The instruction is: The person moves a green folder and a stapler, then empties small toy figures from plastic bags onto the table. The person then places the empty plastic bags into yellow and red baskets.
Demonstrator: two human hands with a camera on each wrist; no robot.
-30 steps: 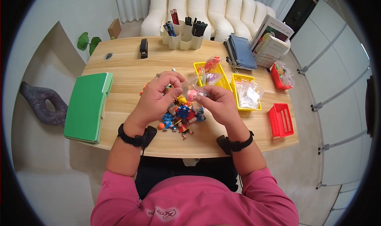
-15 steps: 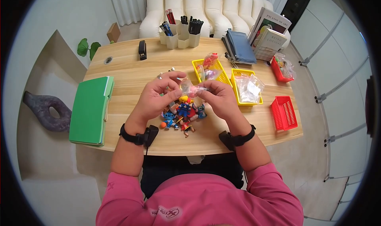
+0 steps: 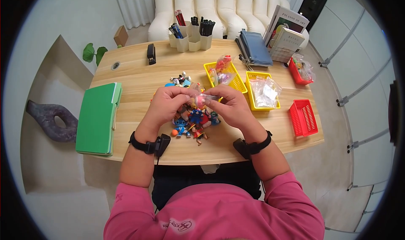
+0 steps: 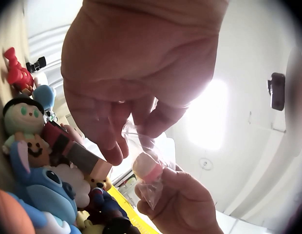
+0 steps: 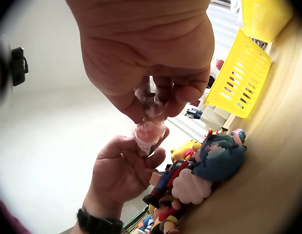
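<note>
A small clear plastic bag with a pink and white figure (image 3: 200, 100) in it hangs between both hands, above a pile of toy figures (image 3: 196, 117). The left hand (image 3: 165, 107) pinches one side of the bag between thumb and fingers; the left wrist view shows its fingertips at the bag's upper edge (image 4: 136, 134). From the other side the right hand (image 3: 230, 105) pinches the bag with thumb and fingers. In the right wrist view the figure (image 5: 150, 131) shows through the plastic between the two hands.
Yellow baskets (image 3: 239, 86) with bagged items stand beyond the right hand, a red basket (image 3: 303, 118) farther right. Green folders (image 3: 96, 118) lie at the left; a stapler (image 3: 151, 54), pen holders (image 3: 182, 45) and blue folders (image 3: 255, 49) are at the back.
Both hands have come slightly lower and nearer the body, still pinching the bag. The left hand's fingers have curled in, uncovering figures behind it. The head view has shifted a little.
</note>
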